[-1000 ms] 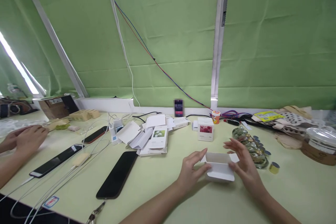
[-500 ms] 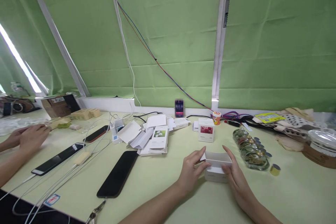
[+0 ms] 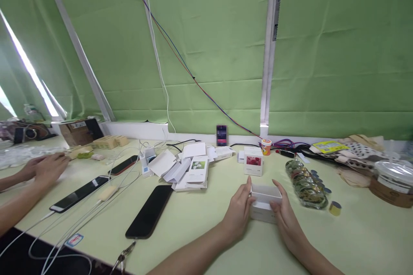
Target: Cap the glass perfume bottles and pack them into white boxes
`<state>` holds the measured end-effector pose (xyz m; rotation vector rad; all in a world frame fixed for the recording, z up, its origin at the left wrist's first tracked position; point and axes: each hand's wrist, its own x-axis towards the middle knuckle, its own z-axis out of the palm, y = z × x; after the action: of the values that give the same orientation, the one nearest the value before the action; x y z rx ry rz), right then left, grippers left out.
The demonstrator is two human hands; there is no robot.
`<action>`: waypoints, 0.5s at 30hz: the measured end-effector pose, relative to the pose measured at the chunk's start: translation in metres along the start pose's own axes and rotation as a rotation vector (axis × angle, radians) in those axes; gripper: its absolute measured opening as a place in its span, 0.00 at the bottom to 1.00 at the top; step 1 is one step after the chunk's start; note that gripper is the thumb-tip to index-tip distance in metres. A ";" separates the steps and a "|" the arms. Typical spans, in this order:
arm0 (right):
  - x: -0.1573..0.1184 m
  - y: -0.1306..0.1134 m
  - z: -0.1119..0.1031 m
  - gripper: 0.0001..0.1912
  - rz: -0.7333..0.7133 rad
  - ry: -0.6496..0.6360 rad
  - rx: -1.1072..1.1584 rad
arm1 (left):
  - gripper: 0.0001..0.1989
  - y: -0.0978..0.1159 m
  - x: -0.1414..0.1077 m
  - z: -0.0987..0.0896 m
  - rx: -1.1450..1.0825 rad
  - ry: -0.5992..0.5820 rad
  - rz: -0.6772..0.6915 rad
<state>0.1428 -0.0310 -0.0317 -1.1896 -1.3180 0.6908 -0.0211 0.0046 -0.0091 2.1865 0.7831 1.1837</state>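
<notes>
Between my two hands stands a small white cardboard box [image 3: 263, 212] with its top open, low over the table or resting on it. My left hand [image 3: 239, 208] grips its left side, thumb at the near edge. On the other side, my right hand [image 3: 284, 219] holds the right wall with the thumb on the front. Just beyond is a closed white box [image 3: 253, 163] with a red picture. To the right lies a row of clear round packs [image 3: 305, 182] with green and brown contents, beside small round tins [image 3: 334, 208].
Flattened white cartons [image 3: 193, 167] are heaped left of centre. A black phone [image 3: 150, 210], keys [image 3: 124, 255] and white cables [image 3: 77, 223] lie nearer. Another person's hands [image 3: 51, 167] are at the far left. A lidded plastic tub [image 3: 393, 180] stands at right.
My left fingers have shifted from the box's upper left corner to lie along its left side. The view has moved slightly; the box stays between both hands.
</notes>
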 end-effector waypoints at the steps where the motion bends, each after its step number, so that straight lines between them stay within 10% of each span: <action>1: 0.000 -0.003 -0.002 0.36 -0.017 -0.007 -0.007 | 0.29 0.000 0.002 -0.004 0.011 -0.005 0.024; 5: 0.001 -0.012 -0.012 0.37 -0.167 0.020 0.024 | 0.34 -0.003 0.020 -0.041 0.155 0.206 0.072; 8: 0.007 -0.014 -0.022 0.37 -0.314 0.079 0.097 | 0.26 -0.013 0.033 -0.096 0.583 0.531 -0.185; 15: 0.019 -0.012 -0.030 0.27 -0.338 0.352 0.156 | 0.13 -0.044 0.007 -0.198 0.917 0.424 -0.561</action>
<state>0.1724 -0.0254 -0.0091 -0.8855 -1.1087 0.3152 -0.1990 0.0746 0.0596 2.0668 2.3043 1.0977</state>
